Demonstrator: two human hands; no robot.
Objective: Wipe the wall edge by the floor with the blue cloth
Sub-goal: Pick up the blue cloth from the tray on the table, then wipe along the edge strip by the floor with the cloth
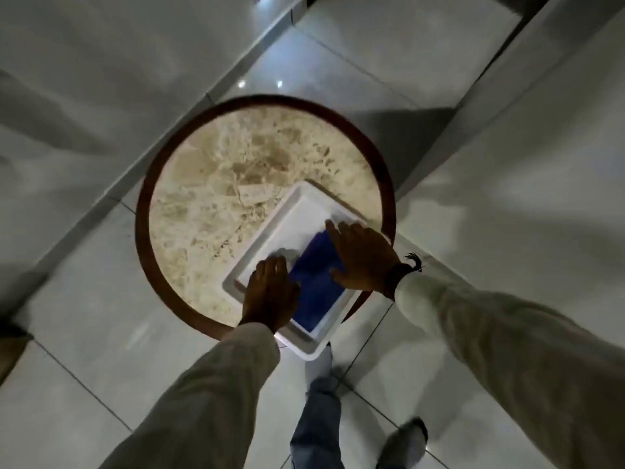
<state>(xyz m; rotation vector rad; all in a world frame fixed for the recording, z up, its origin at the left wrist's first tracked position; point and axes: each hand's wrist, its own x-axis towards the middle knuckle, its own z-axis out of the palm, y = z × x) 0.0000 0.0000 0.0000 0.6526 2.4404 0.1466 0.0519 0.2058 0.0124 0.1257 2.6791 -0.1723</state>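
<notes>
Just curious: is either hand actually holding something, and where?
Nothing is clearly gripped. Both hands, left hand and right hand, lie flat on the blue cloth in the white tray.

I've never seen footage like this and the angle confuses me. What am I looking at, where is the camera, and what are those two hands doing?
There is no machine here. The single picture comes from a wide-angle camera worn on a person's head, looking down, so the arms reach in from the bottom and straight lines bend. Below stands a round table with a stone-patterned top and dark rim, on a pale tiled floor. A white tray sits on the table's near side, overhanging the rim. In it lies the blue cloth. The left hand and right hand lie spread over the tray, fingers open, at the cloth's two sides. Neither has gripped it. The person's legs show beneath.
</notes>
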